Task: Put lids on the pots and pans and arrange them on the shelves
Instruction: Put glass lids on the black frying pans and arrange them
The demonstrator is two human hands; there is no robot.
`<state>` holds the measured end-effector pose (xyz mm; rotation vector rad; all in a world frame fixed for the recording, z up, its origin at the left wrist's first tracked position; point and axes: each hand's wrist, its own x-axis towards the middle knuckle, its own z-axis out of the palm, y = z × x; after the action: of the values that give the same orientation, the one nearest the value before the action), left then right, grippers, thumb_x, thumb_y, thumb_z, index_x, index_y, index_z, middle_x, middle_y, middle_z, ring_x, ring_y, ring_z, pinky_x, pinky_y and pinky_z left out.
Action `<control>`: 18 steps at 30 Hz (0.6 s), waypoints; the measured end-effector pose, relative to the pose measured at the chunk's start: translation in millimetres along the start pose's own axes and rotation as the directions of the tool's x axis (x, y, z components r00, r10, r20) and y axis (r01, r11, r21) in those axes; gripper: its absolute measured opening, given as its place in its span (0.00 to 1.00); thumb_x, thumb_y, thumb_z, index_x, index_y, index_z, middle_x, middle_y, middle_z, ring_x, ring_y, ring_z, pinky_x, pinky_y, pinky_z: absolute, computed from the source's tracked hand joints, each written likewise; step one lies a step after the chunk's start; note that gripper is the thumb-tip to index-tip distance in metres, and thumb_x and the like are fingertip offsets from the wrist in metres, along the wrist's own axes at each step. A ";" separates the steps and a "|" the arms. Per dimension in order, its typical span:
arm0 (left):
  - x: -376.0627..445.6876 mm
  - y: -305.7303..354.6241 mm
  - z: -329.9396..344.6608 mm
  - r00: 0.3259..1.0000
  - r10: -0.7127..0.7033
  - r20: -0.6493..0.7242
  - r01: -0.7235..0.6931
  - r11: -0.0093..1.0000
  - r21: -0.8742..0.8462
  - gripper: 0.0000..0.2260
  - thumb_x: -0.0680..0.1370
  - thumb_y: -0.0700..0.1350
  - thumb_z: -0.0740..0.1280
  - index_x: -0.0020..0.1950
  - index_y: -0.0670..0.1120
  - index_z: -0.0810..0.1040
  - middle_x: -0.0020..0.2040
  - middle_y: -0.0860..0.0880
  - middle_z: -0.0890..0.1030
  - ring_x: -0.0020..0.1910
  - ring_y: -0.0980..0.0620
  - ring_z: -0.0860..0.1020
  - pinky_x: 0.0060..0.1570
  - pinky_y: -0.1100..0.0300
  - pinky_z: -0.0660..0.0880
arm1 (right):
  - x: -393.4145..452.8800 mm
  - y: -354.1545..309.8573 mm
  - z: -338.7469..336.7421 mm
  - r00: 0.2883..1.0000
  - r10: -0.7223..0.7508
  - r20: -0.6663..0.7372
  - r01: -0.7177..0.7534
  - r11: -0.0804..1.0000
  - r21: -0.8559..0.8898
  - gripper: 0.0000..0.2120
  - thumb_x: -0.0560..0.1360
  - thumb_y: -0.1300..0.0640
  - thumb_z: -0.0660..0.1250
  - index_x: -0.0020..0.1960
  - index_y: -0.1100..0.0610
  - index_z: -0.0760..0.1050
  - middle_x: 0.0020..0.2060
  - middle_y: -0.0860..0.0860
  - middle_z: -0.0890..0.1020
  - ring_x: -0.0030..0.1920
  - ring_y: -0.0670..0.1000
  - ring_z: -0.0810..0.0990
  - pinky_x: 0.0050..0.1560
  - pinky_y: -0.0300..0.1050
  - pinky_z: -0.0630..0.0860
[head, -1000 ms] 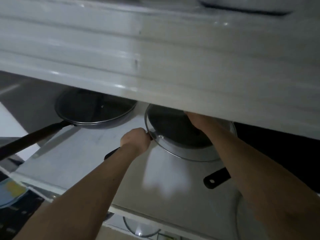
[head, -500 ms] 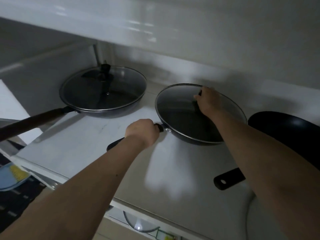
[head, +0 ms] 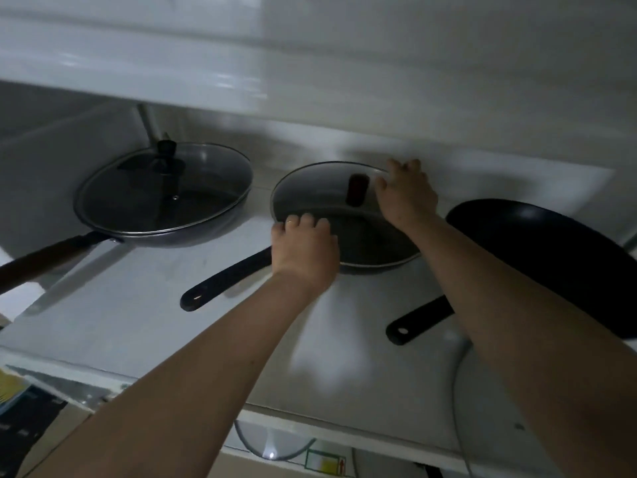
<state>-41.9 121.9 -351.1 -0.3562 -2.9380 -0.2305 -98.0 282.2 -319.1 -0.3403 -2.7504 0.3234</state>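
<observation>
You are looking into a dim white shelf (head: 138, 326) that fills the middle of the frame, with another white shelf board across the top. At centre sits a dark pan (head: 375, 250) under a glass lid (head: 320, 188) with a dark knob (head: 358, 189); its black handle (head: 224, 282) runs toward the lower left. Your left hand (head: 303, 250) lies over the near left rim, fingers curled on the lid's edge. Your right hand (head: 406, 198) rests at the lid's far right rim, fingers loosely bent; you cannot tell whether it is gripping. In the upper left stands a second lidded pan (head: 165, 201), nothing visible inside. At the right edge a bare black pan (head: 551, 257) tilts. A small yellow label (head: 325, 464) shows at the bottom centre, unreadable.
</observation>
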 end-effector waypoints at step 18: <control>-77.4 175.9 49.0 0.961 0.159 0.227 -0.143 0.986 -0.085 0.15 0.82 0.47 0.52 0.64 0.41 0.68 0.61 0.41 0.73 0.59 0.41 0.75 0.55 0.50 0.71 | -238.5 222.9 -62.7 0.833 0.506 0.223 -0.444 0.853 -0.275 0.22 0.79 0.46 0.53 0.68 0.57 0.67 0.65 0.56 0.69 0.64 0.58 0.69 0.57 0.52 0.71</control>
<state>68.5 282.0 -390.2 -0.6575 -3.1171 -0.2854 185.2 439.0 -395.0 -1.1380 -2.9548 0.2109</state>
